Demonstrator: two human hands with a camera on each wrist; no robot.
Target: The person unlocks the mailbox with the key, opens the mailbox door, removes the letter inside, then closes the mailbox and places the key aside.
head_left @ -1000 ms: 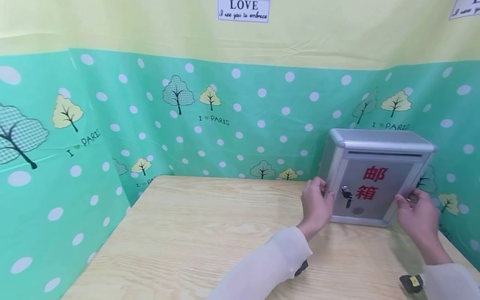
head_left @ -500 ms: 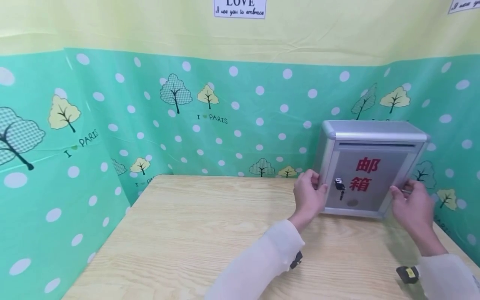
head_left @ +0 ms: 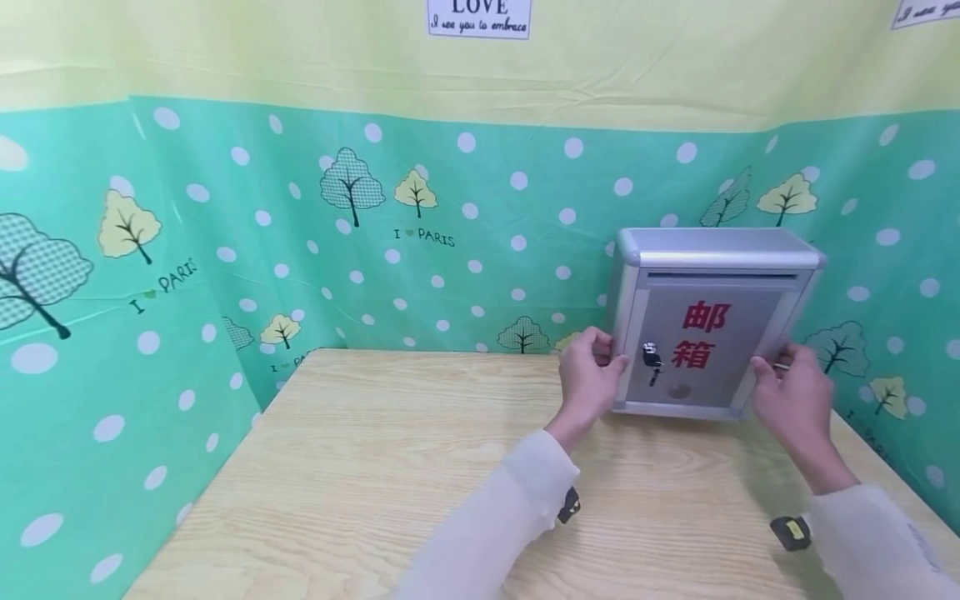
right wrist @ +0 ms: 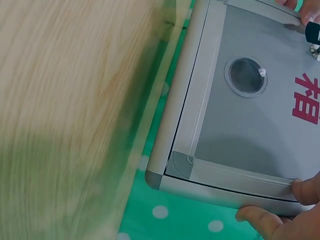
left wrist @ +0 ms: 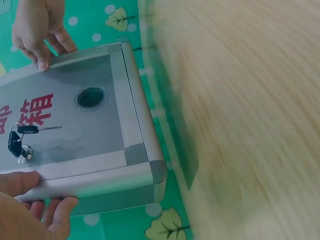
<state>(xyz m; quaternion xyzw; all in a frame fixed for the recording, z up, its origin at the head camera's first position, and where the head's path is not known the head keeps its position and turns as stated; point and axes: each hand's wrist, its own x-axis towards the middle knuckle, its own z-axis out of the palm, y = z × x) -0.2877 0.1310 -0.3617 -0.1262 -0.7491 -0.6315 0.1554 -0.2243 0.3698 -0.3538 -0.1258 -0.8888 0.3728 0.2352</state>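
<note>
A silver metal mailbox [head_left: 720, 333] with red characters and a slot near its top is held upright, slightly tilted, between both hands. Its underside is off the tabletop, as the wrist views show curtain between box and wood. My left hand [head_left: 588, 375] grips the box's left side, thumb on the front frame and fingers around the side. On the opposite side my right hand [head_left: 798, 396] grips the same way. Keys [left wrist: 17, 140] hang from the lock on the front, near the left hand. A round window [right wrist: 245, 76] sits low on the door.
The wooden table [head_left: 360, 467] spreads below and to the left of the box. Behind and at both sides hangs a green and yellow curtain [head_left: 442, 275] with trees and dots. Dark wrist devices [head_left: 791, 532] stick out under the sleeves.
Both hands have carried the mailbox leftward and somewhat upward in the head view. Their hold on its sides looks the same. The head view has shifted slightly.
</note>
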